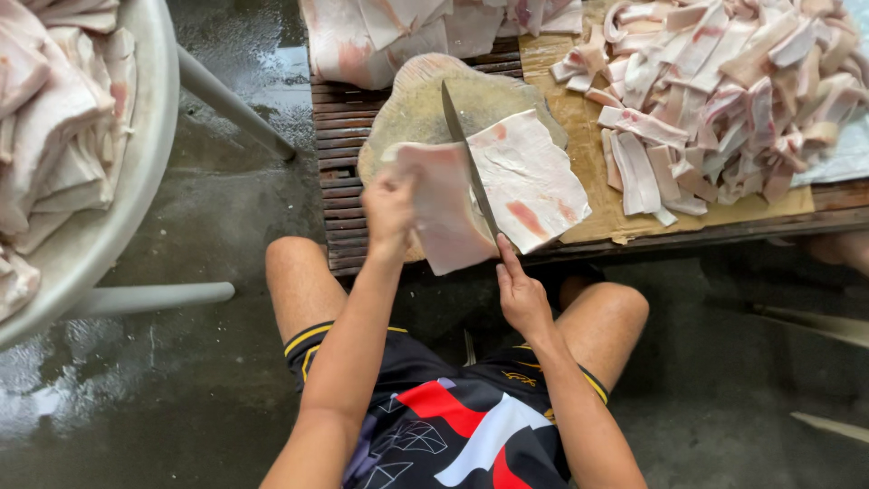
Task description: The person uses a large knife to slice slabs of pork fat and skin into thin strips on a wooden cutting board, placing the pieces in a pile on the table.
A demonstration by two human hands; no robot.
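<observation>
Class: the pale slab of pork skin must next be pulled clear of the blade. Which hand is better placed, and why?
Left. The left hand grips the pale pork-skin slab's lifted flap; the right hand is occupied holding the long steel knife.

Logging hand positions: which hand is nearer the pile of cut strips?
Right. The right hand holds the knife just left of the strips; the left hand grips the slab farther left.

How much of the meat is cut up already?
Done: a big pile of strips lies on the cardboard. In hand: the left hand lifts a slab on the block while the right hand runs the knife through it. Left: more slabs in the basin and behind the block.
</observation>
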